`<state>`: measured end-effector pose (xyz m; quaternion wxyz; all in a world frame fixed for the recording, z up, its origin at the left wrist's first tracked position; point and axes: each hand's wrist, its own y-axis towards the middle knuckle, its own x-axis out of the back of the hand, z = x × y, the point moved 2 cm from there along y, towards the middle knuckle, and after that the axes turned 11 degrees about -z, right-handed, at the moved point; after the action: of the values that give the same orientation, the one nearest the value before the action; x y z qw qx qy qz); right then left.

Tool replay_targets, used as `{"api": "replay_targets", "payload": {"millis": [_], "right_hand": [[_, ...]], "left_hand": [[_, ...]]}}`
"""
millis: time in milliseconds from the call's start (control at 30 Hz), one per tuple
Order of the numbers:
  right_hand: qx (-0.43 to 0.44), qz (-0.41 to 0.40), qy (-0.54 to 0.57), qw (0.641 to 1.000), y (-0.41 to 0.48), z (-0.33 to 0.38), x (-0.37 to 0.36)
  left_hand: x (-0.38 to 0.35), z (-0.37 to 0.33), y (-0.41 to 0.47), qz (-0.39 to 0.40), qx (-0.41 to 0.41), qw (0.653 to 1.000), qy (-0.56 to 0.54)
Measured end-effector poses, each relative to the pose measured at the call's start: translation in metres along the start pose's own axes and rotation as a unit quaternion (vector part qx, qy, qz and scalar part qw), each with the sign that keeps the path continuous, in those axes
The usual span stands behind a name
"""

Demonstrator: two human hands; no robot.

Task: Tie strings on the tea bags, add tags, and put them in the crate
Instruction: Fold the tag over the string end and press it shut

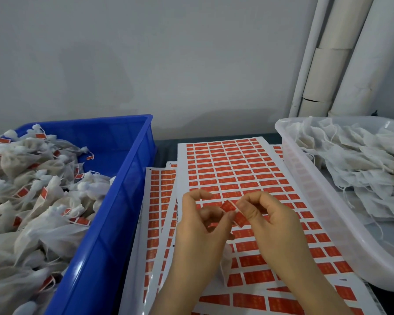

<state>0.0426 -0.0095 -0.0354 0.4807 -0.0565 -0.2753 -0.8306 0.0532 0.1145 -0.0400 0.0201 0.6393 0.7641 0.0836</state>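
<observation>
A red tag sticker (233,211) is folded between my two hands above the sticker sheets (232,169). My left hand (200,233) pinches its left end with curled fingers. My right hand (271,221) pinches the right end between thumb and fingers. A white tea bag (224,266) hangs partly hidden below my hands. The blue crate (114,201) on the left holds several tied tea bags with red tags (32,189). Untied white tea bags (359,162) lie piled in the clear basket (309,196) on the right.
Sheets of red stickers overlap across the middle of the table, between crate and basket. A grey wall stands close behind. White pipes (328,60) run up the back right corner.
</observation>
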Motion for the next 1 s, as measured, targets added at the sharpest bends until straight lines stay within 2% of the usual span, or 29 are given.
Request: {"api": "replay_targets", "payload": {"millis": [200, 500, 667, 1000], "right_hand": [[-0.007, 0.062, 0.000, 0.998, 0.006, -0.001, 0.006], [-0.004, 0.076, -0.004, 0.997, 0.008, -0.007, 0.008], [-0.007, 0.067, 0.013, 0.998, 0.008, -0.004, 0.009], [-0.019, 0.038, 0.009, 0.999, 0.002, 0.003, 0.009]], "left_hand": [[0.003, 0.003, 0.002, -0.014, -0.016, 1.000, 0.017], [0.004, 0.002, 0.000, 0.001, -0.072, 0.992, 0.107], [0.003, -0.006, -0.004, -0.002, -0.149, 0.979, 0.140], [0.005, -0.005, -0.007, -0.075, -0.210, 0.964, 0.144]]}}
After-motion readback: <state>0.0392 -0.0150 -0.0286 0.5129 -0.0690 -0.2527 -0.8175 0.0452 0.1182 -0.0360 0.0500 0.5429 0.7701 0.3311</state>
